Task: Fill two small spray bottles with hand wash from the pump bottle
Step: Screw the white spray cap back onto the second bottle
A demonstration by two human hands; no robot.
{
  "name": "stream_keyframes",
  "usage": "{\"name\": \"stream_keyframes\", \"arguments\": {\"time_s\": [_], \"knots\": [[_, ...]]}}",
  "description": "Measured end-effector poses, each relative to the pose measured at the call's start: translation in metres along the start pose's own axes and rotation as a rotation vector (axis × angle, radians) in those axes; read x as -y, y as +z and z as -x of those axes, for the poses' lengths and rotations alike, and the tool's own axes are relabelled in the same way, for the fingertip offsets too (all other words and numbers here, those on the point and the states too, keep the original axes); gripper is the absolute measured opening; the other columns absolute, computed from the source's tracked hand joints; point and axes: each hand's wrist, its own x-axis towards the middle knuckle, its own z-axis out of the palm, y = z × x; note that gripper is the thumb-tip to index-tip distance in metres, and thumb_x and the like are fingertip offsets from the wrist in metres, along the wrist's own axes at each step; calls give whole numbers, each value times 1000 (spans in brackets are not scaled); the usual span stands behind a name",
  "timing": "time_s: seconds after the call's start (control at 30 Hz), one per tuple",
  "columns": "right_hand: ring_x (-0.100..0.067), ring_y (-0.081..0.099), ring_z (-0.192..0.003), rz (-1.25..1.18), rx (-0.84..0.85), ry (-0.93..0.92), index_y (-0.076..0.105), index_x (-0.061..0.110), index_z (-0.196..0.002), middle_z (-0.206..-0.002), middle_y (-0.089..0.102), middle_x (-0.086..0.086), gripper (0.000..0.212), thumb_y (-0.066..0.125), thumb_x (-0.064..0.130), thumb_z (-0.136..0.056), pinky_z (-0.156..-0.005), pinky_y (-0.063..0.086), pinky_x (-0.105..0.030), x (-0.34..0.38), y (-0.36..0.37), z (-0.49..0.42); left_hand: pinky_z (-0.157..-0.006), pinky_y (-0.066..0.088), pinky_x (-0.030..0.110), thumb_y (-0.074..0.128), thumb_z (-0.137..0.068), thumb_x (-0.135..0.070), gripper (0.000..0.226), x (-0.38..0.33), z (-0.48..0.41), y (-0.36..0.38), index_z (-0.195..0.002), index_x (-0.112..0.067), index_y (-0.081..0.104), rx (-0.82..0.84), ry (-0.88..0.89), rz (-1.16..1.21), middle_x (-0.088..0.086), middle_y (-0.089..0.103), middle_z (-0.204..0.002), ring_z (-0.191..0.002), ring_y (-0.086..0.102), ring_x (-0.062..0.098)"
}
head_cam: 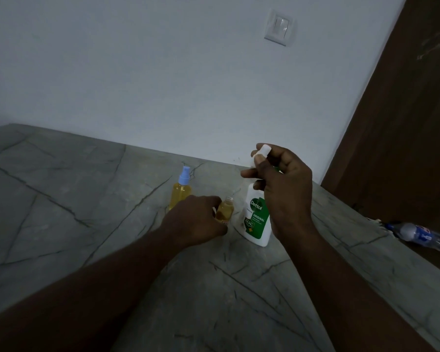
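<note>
The uncapped spray bottle [225, 210] stands on the counter [61, 199] beside the pump bottle [257, 219], gripped by the left hand [196, 222] — seemingly part-filled. The right hand [282, 189] curls its fingers round the white pump head [263, 149]. Behind, a blue-capped spray bottle [182, 189] — yellow inside.

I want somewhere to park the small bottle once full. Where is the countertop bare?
Bare: the wide countertop left of the blue-capped spray bottle, and the near strip between the forearms. Crowded: the left hand, open small bottle, pump bottle and right hand bunch together.
</note>
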Motion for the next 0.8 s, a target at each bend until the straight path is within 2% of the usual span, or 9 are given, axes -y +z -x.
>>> {"name": "stream_keyframes", "arguments": {"time_s": [0.13,0.33,0.43,0.5,0.63,0.8], "knots": [[-20,77,-74,-19,17,23,71,14,-115,-103,76,-4,19,64,9,-98,-53,52,-20,-7,5,-1,-77,61,38,74,-75,-46,36,-1,-1,0,-104,-27,66,3,8,-7,-8,72,-90,-79,67,10],[-17,76,-66,110,34,55,71,16,-112,-99,76,-2,15,66,14,-98,-50,52,-21,-31,9,8,-77,59,34,76,-78,-44,37,-4,2,-1,-108,-24,67,9,37,-14,-4,73,-96,-84,67,13],[-21,74,-71,199,51,60,73,23,-105,-97,77,5,11,70,18,-96,-61,56,-29,-46,7,11,-77,60,36,76,-76,-46,34,-4,2,-2,-102,-26,67,25,48,-12,-5,73,-94,-83,67,13],[-16,70,-75,255,71,70,73,26,-103,-99,78,8,14,71,15,-94,-70,59,-34,-55,5,16,-76,60,38,77,-75,-48,34,-5,2,-1,-97,-25,65,37,54,-12,-5,72,-92,-80,67,13],[-7,66,-76,254,108,64,68,29,-107,-104,78,8,21,67,11,-96,-75,57,-33,-63,0,22,-72,57,33,79,-76,-47,32,-4,3,-1,-93,-26,62,42,94,-18,-5,71,-92,-79,66,12],[-8,72,-100,249,204,2,68,30,-107,-106,77,7,29,64,4,-96,-81,57,-27,-69,-2,24,-77,59,37,80,-75,-48,38,0,2,1,-102,-24,67,42,106,22,-7,73,-93,-80,67,10]]}}
